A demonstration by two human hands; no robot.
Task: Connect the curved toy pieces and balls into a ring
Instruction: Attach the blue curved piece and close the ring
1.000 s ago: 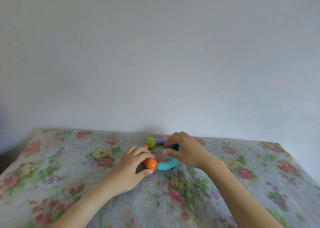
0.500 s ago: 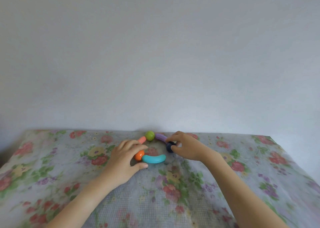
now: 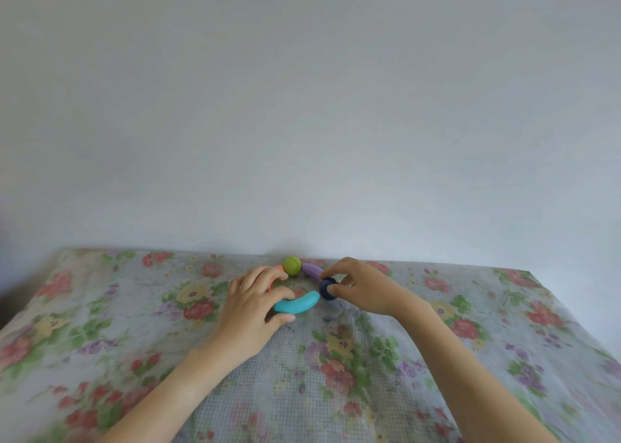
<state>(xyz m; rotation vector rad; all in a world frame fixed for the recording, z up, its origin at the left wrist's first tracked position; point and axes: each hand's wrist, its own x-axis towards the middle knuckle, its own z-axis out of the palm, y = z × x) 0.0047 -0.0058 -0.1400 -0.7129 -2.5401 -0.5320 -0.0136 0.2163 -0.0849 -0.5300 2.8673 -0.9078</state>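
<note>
On the counter (image 3: 100, 325), covered with a flowered cloth (image 3: 504, 325), the toy pieces lie as a nearly closed ring. The left hand (image 3: 250, 308) has its grip pinching the teal curved piece (image 3: 297, 303) between thumb and fingers. The right hand (image 3: 364, 289) pinches the dark blue ball (image 3: 326, 288) — touching the teal piece's end, it seems. Behind sit the green ball (image 3: 291, 265), the purple curved piece (image 3: 312, 270) and an orange curved piece (image 3: 278, 268) — mostly hidden.

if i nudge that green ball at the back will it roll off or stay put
The green ball looks round, smooth and hard, so alone it would probably roll. It seems joined to the purple curved piece, which likely anchors it. The floral tablecloth looks textured, probably slowing any roll.
</note>
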